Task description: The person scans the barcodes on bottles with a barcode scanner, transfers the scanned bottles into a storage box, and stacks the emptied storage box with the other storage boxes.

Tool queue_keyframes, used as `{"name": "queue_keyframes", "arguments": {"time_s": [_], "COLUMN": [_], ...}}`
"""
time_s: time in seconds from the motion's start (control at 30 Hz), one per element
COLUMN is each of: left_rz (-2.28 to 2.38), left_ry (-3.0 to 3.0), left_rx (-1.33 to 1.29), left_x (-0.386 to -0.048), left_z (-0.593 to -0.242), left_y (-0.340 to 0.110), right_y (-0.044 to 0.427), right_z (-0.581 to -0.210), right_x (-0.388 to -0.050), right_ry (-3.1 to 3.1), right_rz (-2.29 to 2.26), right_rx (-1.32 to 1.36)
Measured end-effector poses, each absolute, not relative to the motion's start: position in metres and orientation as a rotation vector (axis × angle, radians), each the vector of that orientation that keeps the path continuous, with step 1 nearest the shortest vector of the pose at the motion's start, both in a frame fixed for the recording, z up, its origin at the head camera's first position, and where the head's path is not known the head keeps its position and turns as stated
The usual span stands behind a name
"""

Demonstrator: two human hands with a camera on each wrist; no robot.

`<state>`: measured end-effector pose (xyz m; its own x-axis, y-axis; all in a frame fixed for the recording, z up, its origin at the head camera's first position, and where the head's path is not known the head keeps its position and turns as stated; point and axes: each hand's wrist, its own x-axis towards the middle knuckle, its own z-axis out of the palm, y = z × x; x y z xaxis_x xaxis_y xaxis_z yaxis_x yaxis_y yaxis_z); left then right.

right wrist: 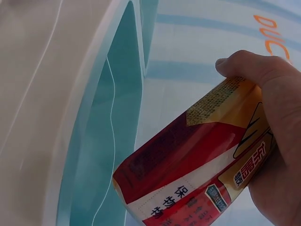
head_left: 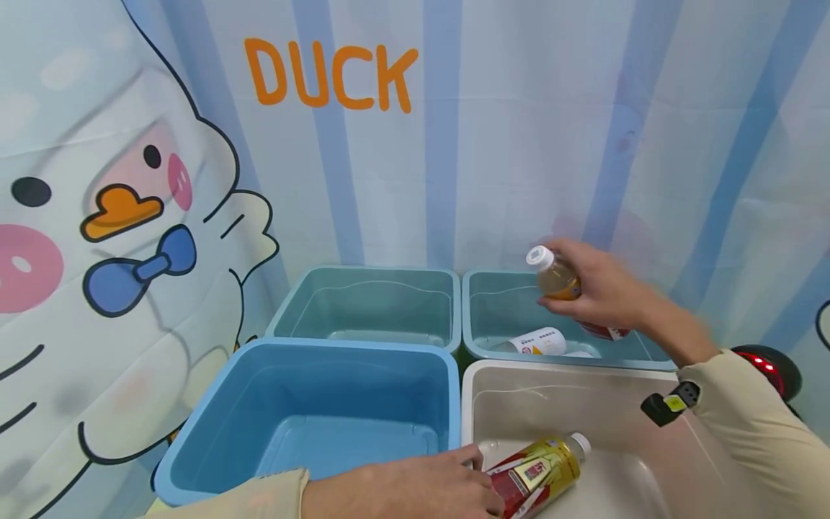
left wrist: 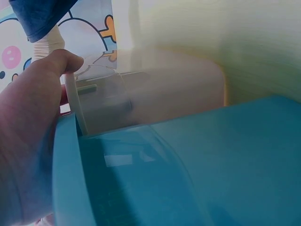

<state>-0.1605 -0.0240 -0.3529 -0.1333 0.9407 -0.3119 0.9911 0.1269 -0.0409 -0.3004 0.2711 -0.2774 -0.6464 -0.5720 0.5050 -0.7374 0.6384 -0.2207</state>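
Over the far right teal bin (head_left: 476, 317), my right hand (head_left: 606, 288) grips a drink bottle (head_left: 559, 280) with a white cap and amber contents. Its red and gold label (right wrist: 188, 150) fills the right wrist view. My left hand (head_left: 415, 486) is at the edge between the blue bin and the grey bin, its thumb over the grey rim (left wrist: 75, 106) in the left wrist view. A second bottle (head_left: 534, 476), with a yellow and red label and white cap, lies slanted in the grey bin. My left fingers overlap its lower end; whether they hold it is hidden.
A white-labelled bottle (head_left: 541, 341) lies in the far right bin beside another partly hidden white item (head_left: 579, 354). The blue bin (head_left: 305, 349), the grey bin (head_left: 648, 378) and a far left teal bin (head_left: 363, 274) adjoin it. Behind hangs a striped duck curtain (head_left: 519, 130). A black device (head_left: 768, 367) with red lights stands right.
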Motion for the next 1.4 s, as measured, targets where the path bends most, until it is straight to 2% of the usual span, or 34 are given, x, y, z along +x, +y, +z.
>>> {"name": "queue_keyframes", "arguments": {"time_s": [1.4], "left_rz": [-0.485], "left_ry": [2.134], "left_rx": [1.987], "left_x": [-0.163], "left_z": [-0.355], "left_y": [-0.024], "right_y": [0.088], "right_z": [-0.264], "right_x": [-0.338], "right_ry": [-2.538], "right_rz": [0.371], "right_rx": [1.455]}}
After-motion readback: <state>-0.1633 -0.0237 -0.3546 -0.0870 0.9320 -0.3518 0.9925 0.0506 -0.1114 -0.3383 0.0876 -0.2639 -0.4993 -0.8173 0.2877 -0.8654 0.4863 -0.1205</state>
